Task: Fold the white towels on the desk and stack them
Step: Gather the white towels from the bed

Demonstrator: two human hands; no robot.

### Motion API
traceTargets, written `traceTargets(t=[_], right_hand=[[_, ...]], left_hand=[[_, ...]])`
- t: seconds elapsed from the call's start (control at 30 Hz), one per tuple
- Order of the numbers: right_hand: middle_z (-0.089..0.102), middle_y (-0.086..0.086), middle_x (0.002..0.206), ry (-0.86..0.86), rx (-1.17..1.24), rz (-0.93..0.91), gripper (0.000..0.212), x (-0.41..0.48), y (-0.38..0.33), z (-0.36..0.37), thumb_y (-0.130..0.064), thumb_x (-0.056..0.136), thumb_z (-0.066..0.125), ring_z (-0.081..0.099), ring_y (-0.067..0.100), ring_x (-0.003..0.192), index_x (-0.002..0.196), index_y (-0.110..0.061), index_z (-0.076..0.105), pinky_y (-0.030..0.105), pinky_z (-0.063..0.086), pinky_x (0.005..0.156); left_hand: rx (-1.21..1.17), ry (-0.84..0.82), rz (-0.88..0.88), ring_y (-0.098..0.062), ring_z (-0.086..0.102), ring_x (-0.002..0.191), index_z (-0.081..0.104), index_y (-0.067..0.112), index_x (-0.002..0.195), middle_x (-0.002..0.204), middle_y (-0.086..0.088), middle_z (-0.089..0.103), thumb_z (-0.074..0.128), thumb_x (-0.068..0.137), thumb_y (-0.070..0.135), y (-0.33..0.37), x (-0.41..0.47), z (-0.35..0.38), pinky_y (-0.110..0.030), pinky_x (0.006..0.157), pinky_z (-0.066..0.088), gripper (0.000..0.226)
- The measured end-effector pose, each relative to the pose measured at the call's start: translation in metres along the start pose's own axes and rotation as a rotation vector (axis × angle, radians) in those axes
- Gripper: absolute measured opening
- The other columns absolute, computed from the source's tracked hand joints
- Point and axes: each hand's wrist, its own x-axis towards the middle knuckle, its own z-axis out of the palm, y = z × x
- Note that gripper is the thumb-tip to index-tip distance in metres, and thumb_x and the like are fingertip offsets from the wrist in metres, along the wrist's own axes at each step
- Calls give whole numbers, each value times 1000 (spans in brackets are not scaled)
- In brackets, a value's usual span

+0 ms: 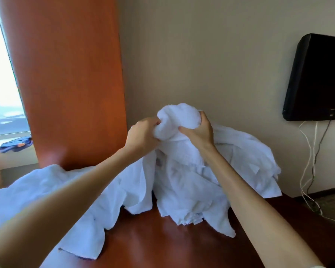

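Observation:
A heap of crumpled white towels (191, 182) lies on the dark reddish desk (162, 240) against the wall. Both my hands hold up one bunched white towel (179, 118) above the heap. My left hand (141, 135) grips the bunch from its left side, fingers dug into the cloth. On the right side of the bunch my right hand (198, 130) is curled round it, thumb in front. The lifted towel hangs down into the heap, so its lower part blends with the others. More white cloth (52, 194) spreads flat to the left under my left forearm.
An orange-brown wooden panel (70, 80) stands behind the desk at left, beside a bright window (2, 74). A black television (317, 78) hangs on the wall at right, cables (309, 171) dangling below it to the floor. A blue item (16, 145) lies on the window sill.

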Motion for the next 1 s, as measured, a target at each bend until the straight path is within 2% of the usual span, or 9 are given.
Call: traceTargets(t=[0.23,0.37,0.5,0.57,0.67,0.73,0.8,0.87,1.0], right_hand=[[60,-12,106,-137,258,12,70,-16,-44,88,-31,63,85,60,16,101,124,-25,51,34,51,85],[54,-19,98,-261,373,36,76,-37,-70,149,-29,66,85,55,12,97,132,-22,48,27,46,82],[56,-7,110,-502,474,116,74,-74,-97,228,-26,69,85,55,16,105,131,-19,44,30,49,88],[55,-1,116,-714,423,160,77,-98,-99,266,-21,70,86,53,20,111,132,-14,39,29,50,89],[41,6,143,-1047,176,142,100,-137,-82,303,-23,71,86,45,24,127,148,-10,23,35,44,101],[45,13,141,-1070,76,23,93,-153,-69,315,-25,72,85,49,26,124,144,-6,29,40,45,100],[50,15,138,-1035,51,-46,87,-150,-64,314,-29,73,84,52,26,122,139,-3,35,40,44,100],[46,6,142,-1105,23,-75,95,-133,-63,294,-39,70,85,48,20,126,145,-10,33,38,42,105],[34,7,150,-1165,-247,-244,96,-73,-41,228,-49,71,81,35,25,138,149,-26,30,43,34,112]], left_hand=[[181,119,-43,-28,56,82,62,22,96,86,3,58,68,71,16,-61,-20,-72,-30,61,29,25],[326,205,-112,-35,59,87,68,21,105,93,-6,66,69,72,10,-105,-37,-113,-30,63,29,35],[462,234,-283,-43,59,87,65,16,98,93,-14,64,64,73,5,-165,-69,-153,-34,61,33,27],[494,166,-485,-42,60,92,63,13,98,98,-16,65,67,76,10,-195,-102,-160,-39,64,41,23],[497,-198,-832,-34,59,105,60,16,113,112,-8,63,75,77,35,-221,-164,-149,-38,80,48,43],[517,-373,-889,-30,52,115,53,15,121,119,-6,54,72,78,41,-228,-185,-142,-47,95,44,54],[491,-373,-908,-32,43,125,37,16,138,130,-8,45,73,75,38,-227,-187,-142,-62,107,26,75],[422,-327,-877,-33,28,139,0,26,152,151,-11,22,79,69,45,-212,-175,-144,-67,109,9,116],[505,-366,-350,-27,-13,148,-19,37,149,158,-5,-19,80,56,66,-160,-139,-117,-70,107,-2,139]])
